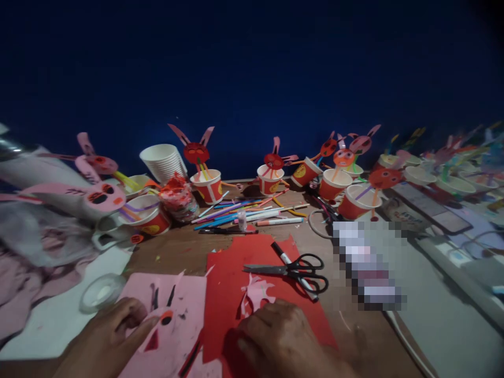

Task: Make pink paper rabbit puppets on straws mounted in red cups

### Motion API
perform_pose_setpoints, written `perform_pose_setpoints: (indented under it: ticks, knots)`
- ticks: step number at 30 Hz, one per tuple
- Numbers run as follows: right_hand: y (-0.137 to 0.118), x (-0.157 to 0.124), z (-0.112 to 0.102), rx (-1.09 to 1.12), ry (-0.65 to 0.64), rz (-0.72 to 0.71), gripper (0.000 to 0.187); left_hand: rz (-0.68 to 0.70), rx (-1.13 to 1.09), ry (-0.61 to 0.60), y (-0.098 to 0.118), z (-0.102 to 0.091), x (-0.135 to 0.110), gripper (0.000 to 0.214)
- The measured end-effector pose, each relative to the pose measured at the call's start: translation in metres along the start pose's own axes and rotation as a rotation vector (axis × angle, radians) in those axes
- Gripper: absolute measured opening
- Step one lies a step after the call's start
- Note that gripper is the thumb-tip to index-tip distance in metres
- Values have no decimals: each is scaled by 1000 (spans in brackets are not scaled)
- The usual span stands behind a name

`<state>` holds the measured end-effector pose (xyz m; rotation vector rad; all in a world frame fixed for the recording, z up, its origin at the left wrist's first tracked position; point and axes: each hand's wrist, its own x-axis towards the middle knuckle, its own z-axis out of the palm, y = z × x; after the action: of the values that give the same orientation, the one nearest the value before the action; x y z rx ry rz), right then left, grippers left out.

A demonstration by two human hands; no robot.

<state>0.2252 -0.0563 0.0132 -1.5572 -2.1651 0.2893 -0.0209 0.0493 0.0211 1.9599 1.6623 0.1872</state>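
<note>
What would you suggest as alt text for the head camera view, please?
A person's left hand is at a pink sheet with face-like markings; the right hand is over red paper, near pink scraps and black-handled scissors. Farther back are pens and red cups bearing long-eared paper faces.

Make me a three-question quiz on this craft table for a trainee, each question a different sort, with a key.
1. True or false: the left hand is over pink paper, and the right hand is over red paper.
2. Choose one. The black-capped white marker lies:
A. on the pink paper
B. partly under the scissors
C. across the right hand
3. Fill in: the backdrop behind the red cups is dark ____.

Key: 1. True; 2. B; 3. blue
</note>
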Motion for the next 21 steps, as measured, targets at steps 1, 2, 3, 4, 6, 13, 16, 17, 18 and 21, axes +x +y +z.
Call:
perform_pose_setpoints:
  ticks: [1, 2, 3, 4, 6, 13, 16, 17, 18, 21]
  knots:
    - [0, 1, -3, 24, -6, -1, 16, -16, 4, 38, 7, -3, -4, 28]
    - [-1, 1, -5, 40, -18, 16, 18, -23, -13, 16, 14, -7, -7, 27]
    - [-1, 2, -7, 56, -36, 39, 20, -28, -54, -37, 19, -11, -9, 27]
    - [-1, 3, -9, 77, -60, 69, 23, -31, -112, -41, 22, -14, -11, 26]
    - [0, 5, -11, 107, -96, 145, 26, -20, -269, -98, 24, -20, -11, 24]
    - [6, 17, -24, 282, -12, 103, 18, -16, -734, -209, 24, -17, -8, 26]
    - [1, 31, -33, 436, -22, 182, 18, 5, -840, -297, 42, -18, -8, 24]
    - [-2, 37, -35, 501, -64, 237, 20, 14, -853, -319, 47, -19, -8, 24]
    - [-6, 42, -37, 574, -85, 294, 22, 23, -859, -339, 52, -20, -8, 23]
    - [-14, 56, -37, 844, -177, 433, 22, 55, -863, -405, 62, -20, -8, 24]
